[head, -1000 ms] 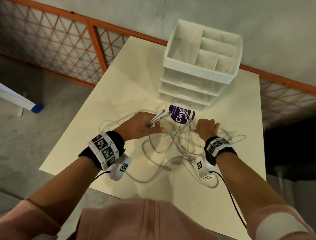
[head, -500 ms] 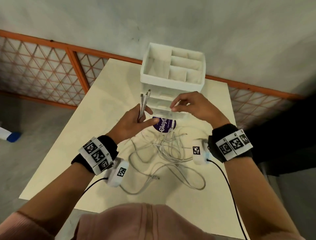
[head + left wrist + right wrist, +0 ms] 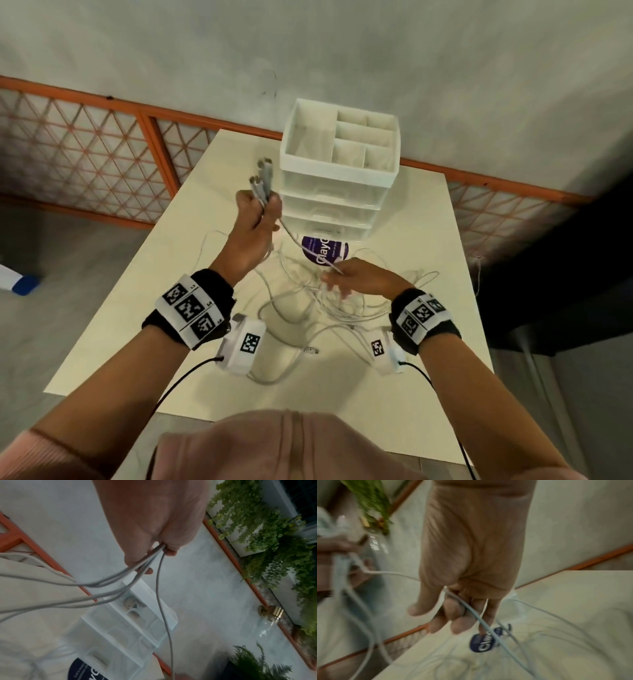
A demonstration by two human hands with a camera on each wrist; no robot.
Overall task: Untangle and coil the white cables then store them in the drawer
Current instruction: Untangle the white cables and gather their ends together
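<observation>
The left hand (image 3: 255,233) is raised beside the drawer unit (image 3: 337,178), its fingers clamped on a bundle of white cables (image 3: 301,294); the left wrist view shows about four strands leaving the fist. One strand runs down to the right hand (image 3: 359,281), whose fingers curl on it. The rest lies tangled on the table (image 3: 428,394). Only the head view shows three closed drawers and a purple label (image 3: 325,250).
</observation>
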